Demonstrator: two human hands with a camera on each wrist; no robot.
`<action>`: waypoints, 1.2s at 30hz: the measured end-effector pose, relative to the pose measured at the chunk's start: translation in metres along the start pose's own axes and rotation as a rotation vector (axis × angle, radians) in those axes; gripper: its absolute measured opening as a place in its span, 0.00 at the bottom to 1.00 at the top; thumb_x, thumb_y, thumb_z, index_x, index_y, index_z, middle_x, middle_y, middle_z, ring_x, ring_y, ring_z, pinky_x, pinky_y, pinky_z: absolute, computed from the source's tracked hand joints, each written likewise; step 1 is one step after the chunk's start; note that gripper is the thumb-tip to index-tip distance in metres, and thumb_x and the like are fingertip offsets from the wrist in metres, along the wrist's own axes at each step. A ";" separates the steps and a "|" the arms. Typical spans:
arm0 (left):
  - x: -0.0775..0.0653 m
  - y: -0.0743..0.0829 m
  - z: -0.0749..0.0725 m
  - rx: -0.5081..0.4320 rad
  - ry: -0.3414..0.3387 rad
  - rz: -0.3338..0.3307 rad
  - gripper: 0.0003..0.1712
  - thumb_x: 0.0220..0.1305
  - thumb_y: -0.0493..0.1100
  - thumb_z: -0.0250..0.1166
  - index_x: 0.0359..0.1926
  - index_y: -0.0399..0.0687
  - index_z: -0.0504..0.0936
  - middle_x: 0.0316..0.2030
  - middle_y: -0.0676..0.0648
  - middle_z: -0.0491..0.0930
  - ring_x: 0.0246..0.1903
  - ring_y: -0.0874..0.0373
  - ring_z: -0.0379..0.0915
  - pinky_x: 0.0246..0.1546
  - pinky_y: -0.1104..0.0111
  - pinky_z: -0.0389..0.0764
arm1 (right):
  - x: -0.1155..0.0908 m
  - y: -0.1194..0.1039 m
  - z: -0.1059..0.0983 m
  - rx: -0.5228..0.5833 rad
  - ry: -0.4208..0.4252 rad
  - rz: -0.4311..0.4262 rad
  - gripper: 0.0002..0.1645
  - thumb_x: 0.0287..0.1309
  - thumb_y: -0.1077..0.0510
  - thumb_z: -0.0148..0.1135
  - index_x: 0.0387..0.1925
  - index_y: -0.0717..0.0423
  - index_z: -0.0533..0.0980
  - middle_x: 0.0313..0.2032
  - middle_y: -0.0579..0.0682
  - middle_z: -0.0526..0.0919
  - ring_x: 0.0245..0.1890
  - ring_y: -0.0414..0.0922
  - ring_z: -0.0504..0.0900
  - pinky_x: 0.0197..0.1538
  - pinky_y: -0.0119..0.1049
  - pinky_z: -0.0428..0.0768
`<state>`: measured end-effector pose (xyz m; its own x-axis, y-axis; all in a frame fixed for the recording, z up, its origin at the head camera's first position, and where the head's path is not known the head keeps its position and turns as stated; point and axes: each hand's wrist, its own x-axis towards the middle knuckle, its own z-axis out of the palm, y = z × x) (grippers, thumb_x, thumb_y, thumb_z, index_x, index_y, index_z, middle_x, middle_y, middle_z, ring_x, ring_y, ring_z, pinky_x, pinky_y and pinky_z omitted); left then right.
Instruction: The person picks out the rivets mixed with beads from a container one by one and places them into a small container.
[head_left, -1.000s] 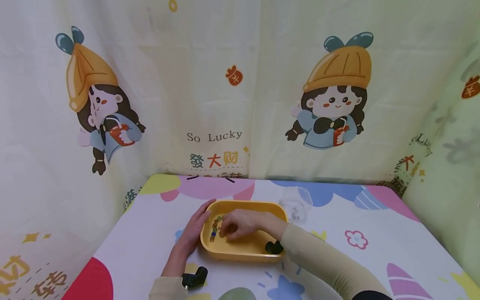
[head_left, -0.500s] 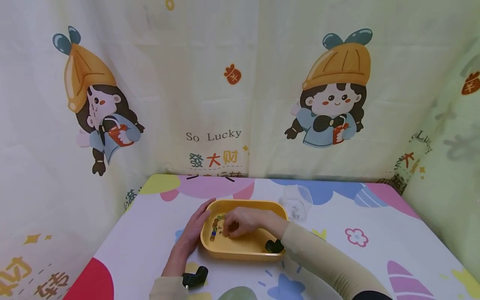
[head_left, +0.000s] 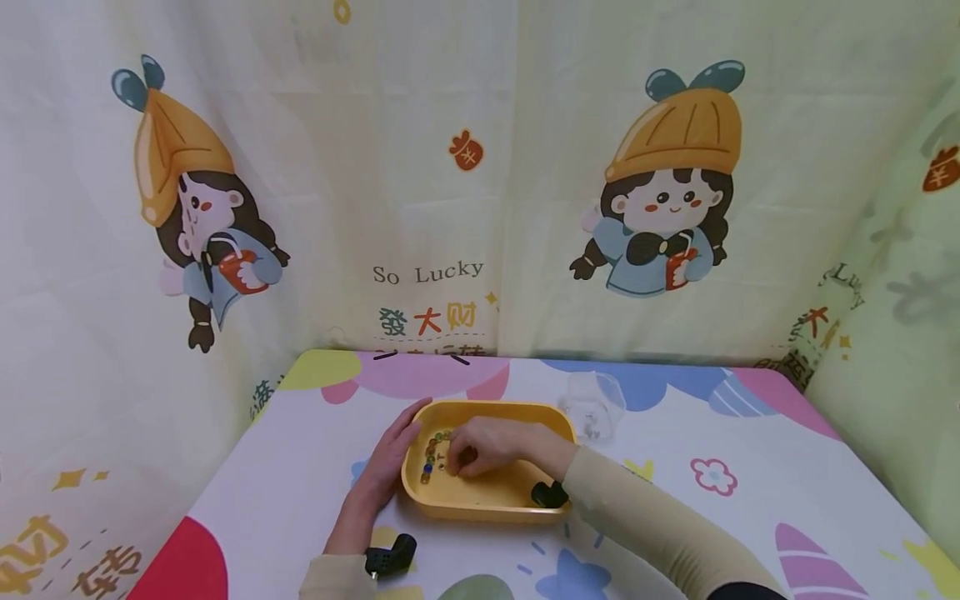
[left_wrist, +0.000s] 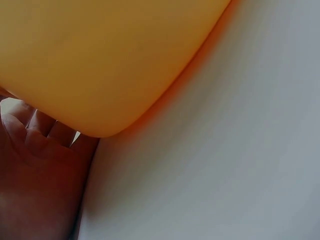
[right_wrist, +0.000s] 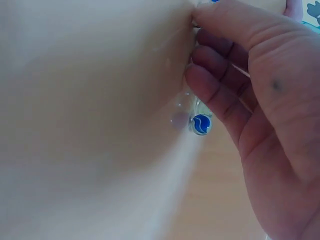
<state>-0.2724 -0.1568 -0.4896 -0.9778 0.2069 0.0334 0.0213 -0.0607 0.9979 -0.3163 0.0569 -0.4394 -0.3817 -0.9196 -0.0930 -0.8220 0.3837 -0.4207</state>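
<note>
A yellow tray (head_left: 487, 507) lies on the table. My left hand (head_left: 387, 458) rests along its left outer side, fingers extended; the left wrist view shows the palm (left_wrist: 42, 170) beside the tray wall. Inside, a curved row of glass marbles (head_left: 431, 454), amber, green and blue, follows the left end. Small pieces, one T-shaped (head_left: 441, 457), lie right of the row. My right hand (head_left: 483, 447) reaches in, thumb and index finger together low over the floor. A tiny dark-edged piece (right_wrist: 195, 26) shows at their tips, mostly hidden. A blue-swirled marble (right_wrist: 201, 124) sits below those fingers.
A clear plastic box (head_left: 592, 408) with several small clear pieces stands behind the tray's right end. A patterned cloth (head_left: 675, 467) covers the table, and a printed curtain (head_left: 420, 167) hangs behind. Each wrist wears a black camera (head_left: 392, 554).
My right hand has shifted slightly right inside the tray, uncovering small pieces beside the marble row. The left hand stays against the tray's side.
</note>
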 end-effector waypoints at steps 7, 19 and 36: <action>0.001 0.002 0.000 0.001 -0.001 0.004 0.29 0.80 0.49 0.49 0.76 0.50 0.62 0.76 0.42 0.56 0.74 0.45 0.51 0.73 0.50 0.53 | -0.002 0.002 -0.003 0.003 0.023 0.081 0.08 0.63 0.60 0.69 0.43 0.47 0.86 0.37 0.35 0.82 0.37 0.32 0.76 0.47 0.20 0.75; -0.001 0.003 0.001 0.002 -0.002 -0.006 0.29 0.80 0.49 0.48 0.77 0.51 0.62 0.76 0.42 0.55 0.74 0.44 0.50 0.72 0.50 0.53 | -0.003 0.005 -0.002 0.007 0.034 0.119 0.06 0.62 0.62 0.68 0.39 0.48 0.84 0.33 0.38 0.82 0.34 0.33 0.75 0.41 0.21 0.76; -0.001 0.003 0.000 0.016 0.004 -0.005 0.28 0.80 0.48 0.48 0.76 0.50 0.62 0.76 0.42 0.56 0.75 0.45 0.49 0.73 0.50 0.51 | -0.012 0.004 -0.006 0.101 0.152 0.141 0.05 0.62 0.63 0.66 0.38 0.52 0.84 0.33 0.40 0.81 0.34 0.34 0.75 0.40 0.24 0.77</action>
<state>-0.2711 -0.1574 -0.4870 -0.9787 0.2033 0.0287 0.0201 -0.0442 0.9988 -0.3181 0.0698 -0.4344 -0.5558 -0.8310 -0.0232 -0.7122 0.4904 -0.5022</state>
